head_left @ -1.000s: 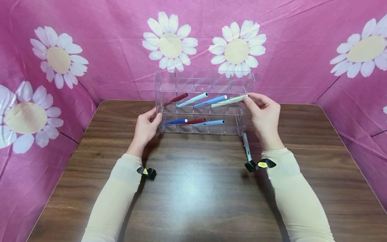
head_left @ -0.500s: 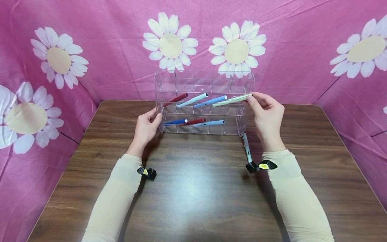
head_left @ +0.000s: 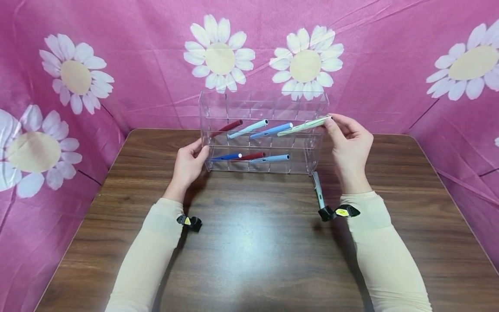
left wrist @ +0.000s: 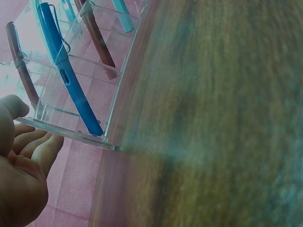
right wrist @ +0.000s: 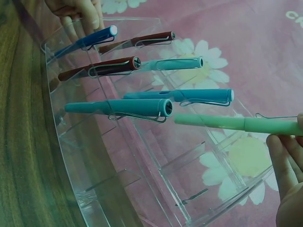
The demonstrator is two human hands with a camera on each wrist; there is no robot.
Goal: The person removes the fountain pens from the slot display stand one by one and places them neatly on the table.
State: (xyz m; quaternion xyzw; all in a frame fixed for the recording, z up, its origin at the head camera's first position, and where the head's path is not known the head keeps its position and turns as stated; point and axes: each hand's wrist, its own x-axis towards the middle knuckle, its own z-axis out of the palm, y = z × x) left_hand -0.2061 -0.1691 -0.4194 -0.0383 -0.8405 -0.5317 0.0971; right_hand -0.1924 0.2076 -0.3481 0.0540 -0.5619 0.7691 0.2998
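A clear acrylic pen rack [head_left: 269,147] with divided tiers stands on the table. My left hand [head_left: 189,164] grips its left side panel, thumb on one face and fingers on the other, as the left wrist view shows. Between thumb and fingers, my right hand [head_left: 351,149] pinches the end of a light green pen [right wrist: 213,121]. That pen slants over the upper tier's right part, its far end within the rack's outline. To its left in this tier lie a dark red pen [head_left: 227,128], a pale blue pen [head_left: 248,129] and a blue pen [head_left: 271,130].
The lower tier carries a dark blue pen [head_left: 227,157], a dark red pen [head_left: 249,156] and a light blue pen [head_left: 270,158]. A grey-green pen [head_left: 318,188] lies on the wooden table [head_left: 249,260] by the rack's right front corner. Pink daisy cloth [head_left: 156,65] hangs behind.
My right hand has moved right and slightly up, drawing the light green pen partly out of the upper tier. The left hand and rack have stayed put.
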